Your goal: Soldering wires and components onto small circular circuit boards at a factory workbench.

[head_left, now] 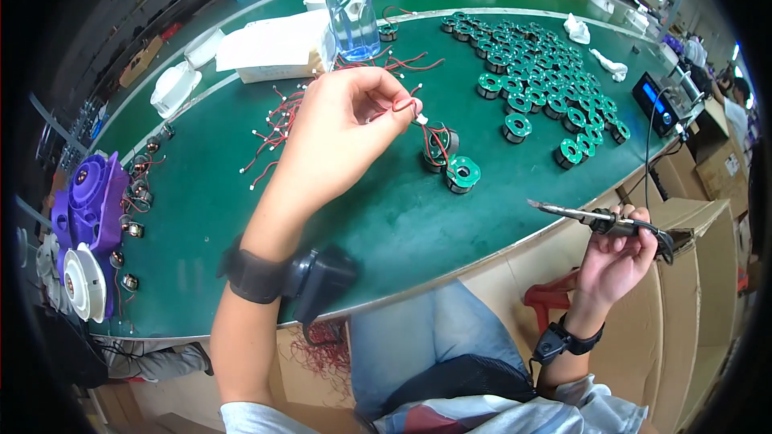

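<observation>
**Q:** Above the green table (pixel 241 193), what does the left hand (pixel 342 124) do?

**A:** Its fingertips pinch a red lead wire (pixel 400 104) that ends in a small white connector (pixel 420 119). The wire runs down to a dark coil (pixel 440 149) standing on the table, just beside a second coil (pixel 462 173) with a green top. A black band with a small black unit (pixel 289 277) sits on the left wrist.

**Q:** And the right hand (pixel 618 255)?

**A:** It is closed around the dark handle of a soldering iron (pixel 599 219), held off the table's near edge, tip pointing left toward the two coils but well apart from them. A cable leads from the handle up toward a black station with a blue display (pixel 661 104).

**Q:** What lies farther out?

**A:** Loose red wires with white ends (pixel 277 124) lie left of the raised hand. Beyond it stand a clear water bottle (pixel 347 0) and a white box (pixel 277 48). Many green-topped coils (pixel 539 72) fill the table's right part. At the left edge stands a purple plastic part (pixel 84 209) with a white disc (pixel 84 281).
</observation>
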Tool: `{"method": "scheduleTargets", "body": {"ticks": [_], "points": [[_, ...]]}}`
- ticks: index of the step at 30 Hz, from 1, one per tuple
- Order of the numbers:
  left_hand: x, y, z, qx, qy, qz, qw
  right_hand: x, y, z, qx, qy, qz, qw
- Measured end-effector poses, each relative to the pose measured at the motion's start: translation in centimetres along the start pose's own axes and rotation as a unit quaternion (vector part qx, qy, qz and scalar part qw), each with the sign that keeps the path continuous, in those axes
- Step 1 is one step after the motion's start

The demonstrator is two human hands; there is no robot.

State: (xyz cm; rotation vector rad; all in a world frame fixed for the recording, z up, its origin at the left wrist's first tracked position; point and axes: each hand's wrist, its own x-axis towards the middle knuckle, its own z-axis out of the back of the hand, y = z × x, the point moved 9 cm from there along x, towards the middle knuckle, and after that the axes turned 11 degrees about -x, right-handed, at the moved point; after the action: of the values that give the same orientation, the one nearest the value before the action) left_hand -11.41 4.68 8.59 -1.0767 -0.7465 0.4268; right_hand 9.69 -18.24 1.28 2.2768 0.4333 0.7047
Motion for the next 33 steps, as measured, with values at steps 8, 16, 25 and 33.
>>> {"method": "scheduleTargets", "body": {"ticks": [8, 16, 25, 33], "points": [[0.0, 1.0, 0.0, -0.087, 0.011, 0.033, 0.996, -0.3, -1.2, -2.9, -0.106, 0.019, 0.028, 0.994], [0.0, -0.4, -0.1, -0.034, -0.005, -0.014, 0.999, 0.2, -2.7, -3.5, -0.119, 0.031, 0.011, 0.992], [-0.2, -0.2, 0.3, -0.01, -0.004, -0.012, 1.0, 0.2, -2.6, -4.4, -0.152, 0.051, 0.028, 0.987], [0.0, 0.0, -0.2, -0.012, 0.017, 0.002, 1.0, 0.2, -2.8, -4.5, -0.17, 0.088, 0.025, 0.981]]}}
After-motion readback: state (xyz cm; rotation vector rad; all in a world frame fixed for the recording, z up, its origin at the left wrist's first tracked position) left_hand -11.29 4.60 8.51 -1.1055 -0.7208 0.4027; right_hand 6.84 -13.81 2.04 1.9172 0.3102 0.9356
